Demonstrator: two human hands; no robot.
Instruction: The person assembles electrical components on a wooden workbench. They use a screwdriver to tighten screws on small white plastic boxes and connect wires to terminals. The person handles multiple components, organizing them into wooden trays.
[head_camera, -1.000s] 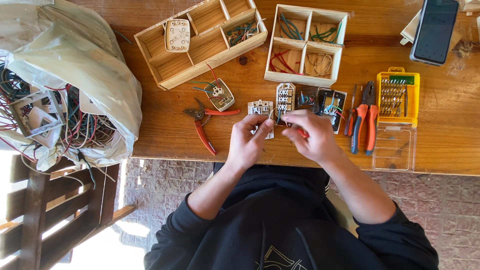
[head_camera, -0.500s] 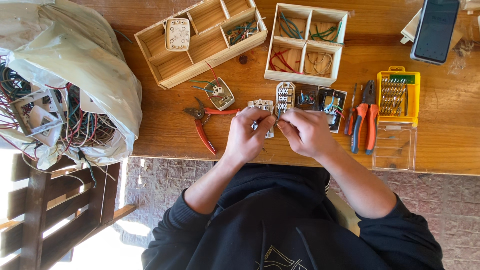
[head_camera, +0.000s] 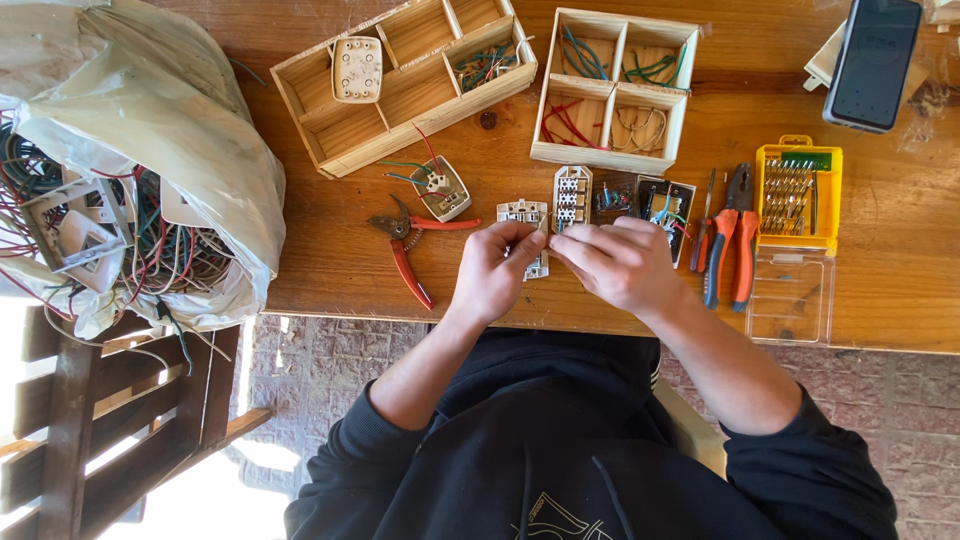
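My left hand (head_camera: 495, 272) and my right hand (head_camera: 617, 262) meet over the front of a wooden table (head_camera: 330, 260). Both pinch a small white electrical switch module (head_camera: 537, 262) between their fingertips; most of it is hidden by my fingers. Just beyond my hands lie another white switch block (head_camera: 521, 211), an upright white module (head_camera: 572, 197) and a dark switch plate with wires (head_camera: 664, 205). Red-handled wire cutters (head_camera: 411, 250) lie left of my left hand.
Two wooden divided trays (head_camera: 400, 110) (head_camera: 616, 88) with wires sit at the back. Orange-handled pliers (head_camera: 730, 240), a yellow screwdriver-bit case (head_camera: 798, 190) with clear lid, and a phone (head_camera: 873, 62) are to the right. A plastic bag of wires (head_camera: 130, 170) fills the left.
My hands have closed together around the small white module and shifted slightly toward me; nothing else on the table has moved.
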